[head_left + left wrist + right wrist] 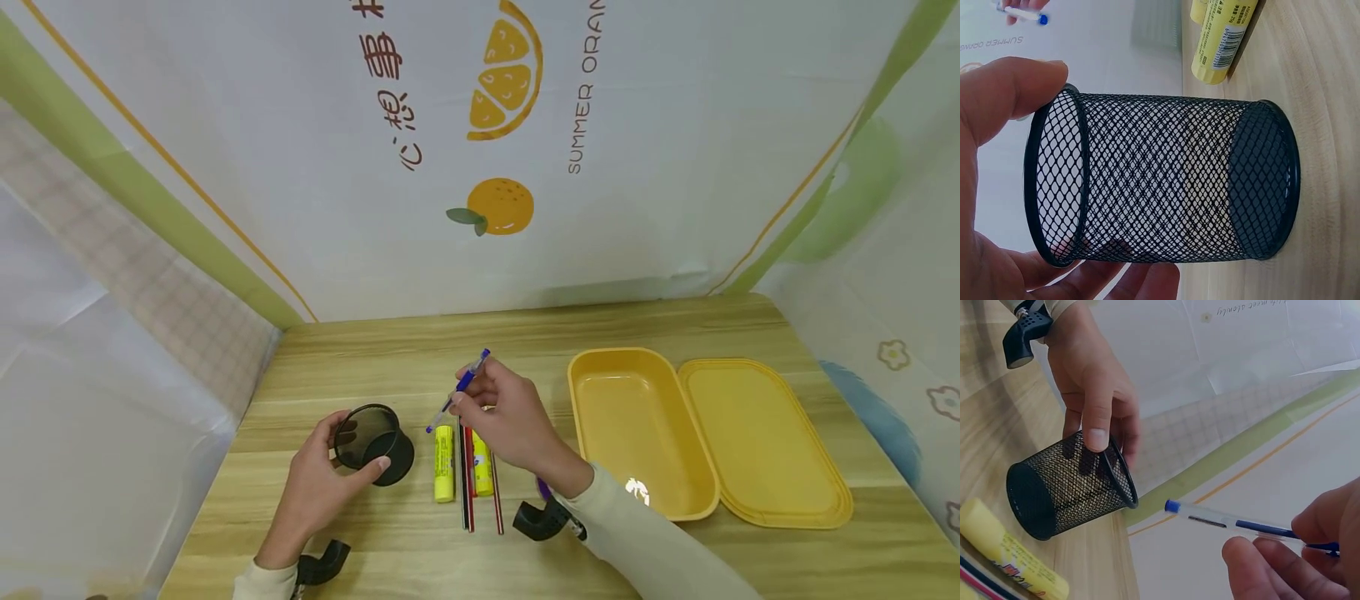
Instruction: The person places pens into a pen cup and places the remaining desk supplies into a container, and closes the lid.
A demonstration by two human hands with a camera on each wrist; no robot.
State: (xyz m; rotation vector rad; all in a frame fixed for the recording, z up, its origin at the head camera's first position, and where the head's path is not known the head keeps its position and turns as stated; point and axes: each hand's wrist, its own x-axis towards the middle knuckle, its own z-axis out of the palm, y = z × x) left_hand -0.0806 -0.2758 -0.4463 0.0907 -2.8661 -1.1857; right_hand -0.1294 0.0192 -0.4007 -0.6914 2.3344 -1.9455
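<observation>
A black mesh pen holder [1154, 181] stands on the table, and my left hand [318, 475] grips it near the rim, thumb on one side and fingers round the other. Its open top shows no contents in the head view. My right hand [513, 417] pinches a clear pen with blue ends [465, 382] between thumb and fingers, held up to the right of the holder. In the right wrist view the pen's blue end points toward the holder. Below the right hand lie two yellow glue sticks [444, 475] and several dark and red pencils [467, 500].
A yellow plastic box [645, 450] sits at the right, with its yellow lid [765, 442] flat beside it. A purple item [543, 488] is mostly hidden by the right wrist. A printed cloth [420, 250] hangs behind the wooden table [405, 558].
</observation>
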